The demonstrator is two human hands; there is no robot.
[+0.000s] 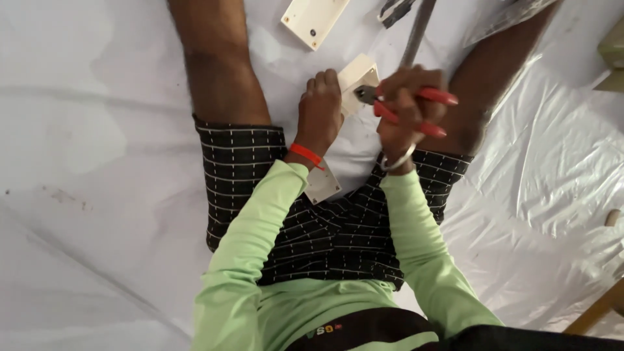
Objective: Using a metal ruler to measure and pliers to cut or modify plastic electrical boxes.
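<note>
I sit on the floor with my legs spread, in a light green long-sleeved shirt and dark checked shorts. My left hand, with an orange band at the wrist, grips a cream plastic box and steadies it between my legs. My right hand, with a metal bangle, is closed on red-handled pliers. The pliers' dark jaws touch the side of the box.
A white plastic sheet covers the floor. A cream rectangular plate lies at the top, a smaller one under my left wrist. A grey rod slants at the top. Wooden pieces stand at the right edge.
</note>
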